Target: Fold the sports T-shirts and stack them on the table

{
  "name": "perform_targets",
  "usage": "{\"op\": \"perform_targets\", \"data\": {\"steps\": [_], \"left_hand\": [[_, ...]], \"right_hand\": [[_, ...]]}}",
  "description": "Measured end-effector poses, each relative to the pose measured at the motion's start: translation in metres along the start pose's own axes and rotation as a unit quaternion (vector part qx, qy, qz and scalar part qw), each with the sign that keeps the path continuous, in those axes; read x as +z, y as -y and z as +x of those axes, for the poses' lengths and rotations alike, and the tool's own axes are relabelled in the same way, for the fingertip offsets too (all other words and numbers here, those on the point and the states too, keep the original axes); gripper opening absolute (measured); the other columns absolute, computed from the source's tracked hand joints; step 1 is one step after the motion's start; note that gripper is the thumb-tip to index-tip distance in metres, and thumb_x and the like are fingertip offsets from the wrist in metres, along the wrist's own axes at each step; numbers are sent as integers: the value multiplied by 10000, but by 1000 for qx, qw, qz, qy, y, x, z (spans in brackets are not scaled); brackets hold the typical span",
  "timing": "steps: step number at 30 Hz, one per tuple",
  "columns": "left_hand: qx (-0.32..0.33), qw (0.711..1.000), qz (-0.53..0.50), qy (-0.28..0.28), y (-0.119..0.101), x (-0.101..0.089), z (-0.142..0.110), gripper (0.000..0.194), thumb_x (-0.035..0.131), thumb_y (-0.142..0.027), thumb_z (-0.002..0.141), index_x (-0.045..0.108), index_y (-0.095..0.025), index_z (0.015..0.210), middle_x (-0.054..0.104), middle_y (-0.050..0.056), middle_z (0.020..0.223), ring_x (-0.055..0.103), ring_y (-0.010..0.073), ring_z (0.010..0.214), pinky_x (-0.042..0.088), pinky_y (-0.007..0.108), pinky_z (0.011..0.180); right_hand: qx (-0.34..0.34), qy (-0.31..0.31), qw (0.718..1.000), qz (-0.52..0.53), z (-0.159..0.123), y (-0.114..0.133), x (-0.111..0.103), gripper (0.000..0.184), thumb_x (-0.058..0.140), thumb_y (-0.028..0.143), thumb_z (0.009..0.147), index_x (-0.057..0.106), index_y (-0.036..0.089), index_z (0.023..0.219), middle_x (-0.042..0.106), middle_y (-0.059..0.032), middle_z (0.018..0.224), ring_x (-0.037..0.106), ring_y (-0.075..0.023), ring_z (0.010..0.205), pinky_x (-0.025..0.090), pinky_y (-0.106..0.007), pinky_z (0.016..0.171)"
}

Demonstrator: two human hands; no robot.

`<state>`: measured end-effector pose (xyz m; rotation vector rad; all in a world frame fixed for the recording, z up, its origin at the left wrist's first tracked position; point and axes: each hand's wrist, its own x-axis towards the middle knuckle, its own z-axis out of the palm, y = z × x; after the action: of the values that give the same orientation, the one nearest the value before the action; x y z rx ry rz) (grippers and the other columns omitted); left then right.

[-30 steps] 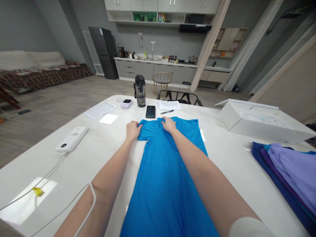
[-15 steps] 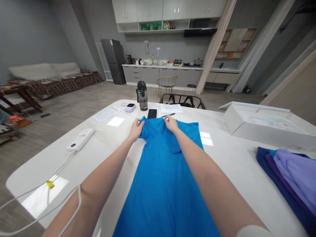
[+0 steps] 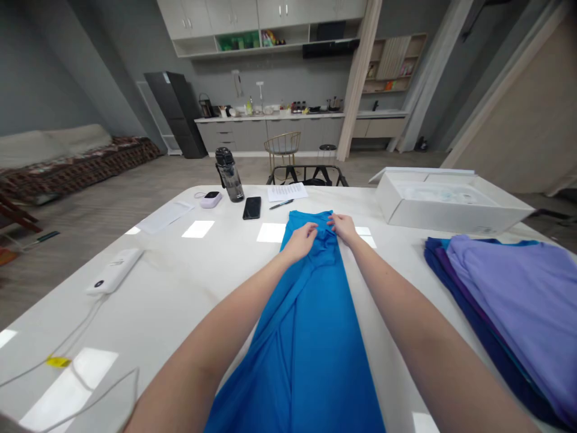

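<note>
In the head view, a blue garment [image 3: 327,325] lies lengthwise down the middle of the table [image 3: 180,325], its narrow end away from the person and its near part running out of the picture's bottom edge. The left hand [image 3: 301,242] rests on the cloth near that far end, fingers bent and close together; the right hand [image 3: 344,227] touches the right edge there, thumb and fingertips near one another. Whether either one pinches the fabric, I cannot tell. Beyond the garment, to the left, are a black phone [image 3: 252,208], a pen [image 3: 282,204] and a dark-lidded bottle [image 3: 232,180]. To the right, a pile of folded clothes [image 3: 509,288], lavender on top, sits in front of an open white box [image 3: 446,211].
</note>
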<state>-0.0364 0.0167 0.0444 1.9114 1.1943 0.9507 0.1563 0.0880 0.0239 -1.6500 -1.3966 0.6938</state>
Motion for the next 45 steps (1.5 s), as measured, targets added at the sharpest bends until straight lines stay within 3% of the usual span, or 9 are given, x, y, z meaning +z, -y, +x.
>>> {"op": "perform_targets", "data": {"steps": [4,9,13,17,23,29,34,39,45], "left_hand": [[10,963,269,16,41,-14,-8,434,466,-321,1001,554,-163,1396,514,167,1499,457,293,1407,323,477,1186],[-44,931,361,40,53,-13,-7,532,310,-443,1052,448,-199,1504,387,158,1604,325,305,1496,207,573,1214],[-68,926,372,12,54,-7,-8,539,237,-452,1056,471,-257,1500,376,107,1619,314,306,1503,105,642,1219],[-76,929,363,-14,58,-5,-12,551,211,-442,1051,471,-271,1506,377,85,1620,309,300,1506,70,665,1217],[-87,932,351,-10,58,-6,-12,572,233,-467,1033,426,-283,1539,324,80,1645,250,294,1533,69,662,1221],[-84,935,343,-8,56,-6,-12,592,231,-466,1028,418,-249,1545,308,98,1649,227,299,1540,64,668,1217],[-82,938,335,-14,60,-6,-11,587,249,-472,1020,427,-266,1539,323,88,1645,228,298,1539,49,653,1224],[-82,943,321,-20,58,-7,-11,583,266,-476,1019,447,-248,1525,345,102,1633,231,297,1538,49,661,1219],[-8,963,261,-72,42,-16,-23,433,374,-355,1006,636,-229,1327,576,89,1463,474,252,1388,162,539,1239]], "right_hand": [[16,28,997,-68,-33,-21,-29,558,452,621,954,768,165,889,766,-91,842,700,-225,826,512,-303,791],[-3,59,976,-211,-61,-8,-21,496,667,612,837,756,186,1076,760,-109,1038,696,-271,972,494,-298,797],[26,16,970,-240,-67,3,-9,307,558,367,912,719,202,1116,749,-103,1075,678,-273,1022,489,-314,828],[12,-59,973,-224,-71,-2,-13,349,453,280,937,649,211,1217,727,-99,1120,652,-276,1054,479,-341,872],[-23,-69,971,-228,-83,-10,-25,430,392,152,918,599,147,1295,645,-148,1271,587,-264,1179,440,-351,996],[-152,16,942,-300,-144,15,-13,484,329,427,1045,547,207,1417,452,-123,1551,402,-286,1410,287,-483,1170],[-98,85,922,-364,-194,14,-1,619,231,585,1045,368,286,1570,242,-62,1673,214,-312,1524,123,-654,1193],[-70,87,917,-384,-202,6,0,673,236,626,1030,339,267,1589,227,-58,1676,187,-309,1534,100,-636,1206],[-73,68,916,-388,-203,14,-1,631,267,594,1033,379,277,1567,265,-61,1666,225,-299,1518,112,-621,1207]]}}
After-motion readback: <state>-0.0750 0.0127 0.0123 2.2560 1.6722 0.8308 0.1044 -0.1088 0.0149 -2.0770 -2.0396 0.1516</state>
